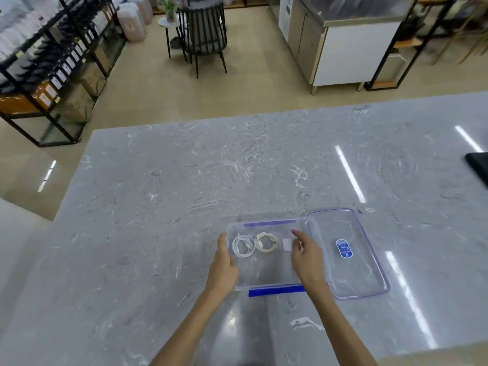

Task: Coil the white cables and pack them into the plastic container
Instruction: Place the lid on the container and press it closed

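A clear plastic container (272,282) with blue clip strips rests on the grey marble table. Inside it lie two coiled cables side by side: a white coil (243,245) on the left and a cream-white coil (266,242) to its right. A small white charger block (286,244) sits beside them. My left hand (224,265) grips the container's left rim. My right hand (307,256) hovers over the container's right part with fingers apart, just right of the charger block, holding nothing.
The clear lid (348,253) with a blue sticker lies flat against the container's right side. A dark flat object (479,167) sits at the table's right edge. Beyond the table are a chair (203,33), shelving (52,62) and a steel counter (340,40).
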Available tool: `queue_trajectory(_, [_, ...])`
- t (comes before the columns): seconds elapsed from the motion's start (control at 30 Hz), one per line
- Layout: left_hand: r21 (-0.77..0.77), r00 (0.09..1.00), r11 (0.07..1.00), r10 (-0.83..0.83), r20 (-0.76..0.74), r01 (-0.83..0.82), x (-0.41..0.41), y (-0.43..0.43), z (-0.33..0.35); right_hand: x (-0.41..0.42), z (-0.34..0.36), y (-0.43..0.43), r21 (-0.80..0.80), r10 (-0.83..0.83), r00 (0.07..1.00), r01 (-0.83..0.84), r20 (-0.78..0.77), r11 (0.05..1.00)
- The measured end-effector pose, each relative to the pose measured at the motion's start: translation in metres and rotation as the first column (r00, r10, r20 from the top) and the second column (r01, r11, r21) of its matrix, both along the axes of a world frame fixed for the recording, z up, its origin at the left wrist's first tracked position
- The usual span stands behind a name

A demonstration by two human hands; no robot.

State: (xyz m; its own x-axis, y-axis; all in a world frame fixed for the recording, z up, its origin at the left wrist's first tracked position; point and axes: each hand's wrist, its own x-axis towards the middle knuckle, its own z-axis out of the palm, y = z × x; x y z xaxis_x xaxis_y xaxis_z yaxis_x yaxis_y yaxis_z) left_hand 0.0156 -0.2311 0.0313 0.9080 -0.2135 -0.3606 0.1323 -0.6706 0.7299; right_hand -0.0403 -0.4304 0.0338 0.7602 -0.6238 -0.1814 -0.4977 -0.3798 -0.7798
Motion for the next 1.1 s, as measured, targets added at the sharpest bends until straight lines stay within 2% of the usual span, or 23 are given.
queue_trajectory(0.07, [0.012, 1.0, 1.0, -0.003, -0.007, 0.003, -0.002, -0.001, -0.001, -0.01, 0.004, 0.001, -0.345, -0.07, 0.998, 0.067, 0.004, 0.936])
queue_trajectory(0.1, [0.011, 1.0, 1.0, -0.008, -0.007, 0.008, -0.004, -0.002, 0.0, -0.015, 0.002, -0.002, -0.451, -0.108, 0.993, 0.075, -0.05, 0.889])
queue_trajectory(0.13, [0.002, 1.0, 1.0, -0.01, -0.003, 0.01, -0.005, -0.002, 0.001, -0.018, -0.001, -0.006, -0.469, -0.149, 0.98, 0.072, -0.129, 0.88])
queue_trajectory(0.2, [-0.019, 1.0, 1.0, -0.01, 0.003, 0.01, -0.007, -0.002, 0.004, -0.024, -0.005, -0.012, -0.276, -0.181, 0.958, 0.116, -0.222, 0.954])
queue_trajectory(0.27, [-0.028, 1.0, 1.0, -0.012, 0.007, 0.012, -0.007, -0.001, 0.006, -0.026, -0.01, -0.015, -0.094, -0.146, 0.961, 0.127, -0.233, 0.987])
queue_trajectory(0.5, [0.028, 0.999, 0.999, -0.033, 0.029, 0.032, -0.001, 0.003, -0.002, -0.03, -0.006, -0.02, 0.011, -0.023, 0.984, 0.025, -0.175, 1.0])
queue_trajectory(0.57, [0.06, 1.0, 0.998, -0.001, 0.007, 0.001, -0.002, -0.002, -0.003, -0.037, -0.004, -0.025, 0.115, 0.004, 0.993, 0.01, -0.119, 0.993])
queue_trajectory(0.6, [0.126, 1.0, 0.992, 0.011, 0.022, -0.014, -0.002, -0.005, -0.002, -0.042, -0.002, -0.029, 0.176, 0.001, 0.997, 0.013, -0.08, 0.984])
queue_trajectory(0.63, [0.228, 0.997, 0.973, 0.005, 0.079, -0.023, -0.002, -0.011, 0.0, -0.048, 0.0, -0.036, 0.216, -0.025, 0.999, 0.033, -0.04, 0.976])
queue_trajectory(0.7, [0.414, 0.955, 0.91, -0.115, 0.273, -0.009, 0.004, -0.03, 0.006, -0.064, 0.003, -0.049, 0.214, -0.171, 0.985, 0.159, 0.034, 0.964])
queue_trajectory(0.77, [0.461, 0.862, 0.886, -0.27, 0.429, 0.049, 0.014, -0.062, 0.012, -0.087, 0.0, -0.066, 0.141, -0.347, 0.937, 0.338, 0.043, 0.931])
queue_trajectory(0.8, [0.483, 0.822, 0.87, -0.345, 0.453, 0.099, 0.022, -0.083, 0.015, -0.099, -0.003, -0.074, 0.094, -0.403, 0.915, 0.4, 0.012, 0.912])
queue_trajectory(0.87, [0.545, 0.777, 0.811, -0.478, 0.409, 0.212, 0.04, -0.133, 0.02, -0.123, -0.012, -0.095, 0.021, -0.463, 0.88, 0.468, -0.107, 0.884])
queue_trajectory(0.97, [0.571, 0.721, 0.727, -0.62, 0.308, 0.382, 0.057, -0.208, 0.024, -0.146, -0.025, -0.118, 0.048, -0.473, 0.84, 0.502, -0.265, 0.864])
queue_trajectory(1.1, [0.596, 0.696, 0.608, -0.709, 0.112, 0.524, 0.07, -0.271, 0.011, -0.156, -0.035, -0.129, 0.17, -0.43, 0.868, 0.476, -0.25, 0.863])
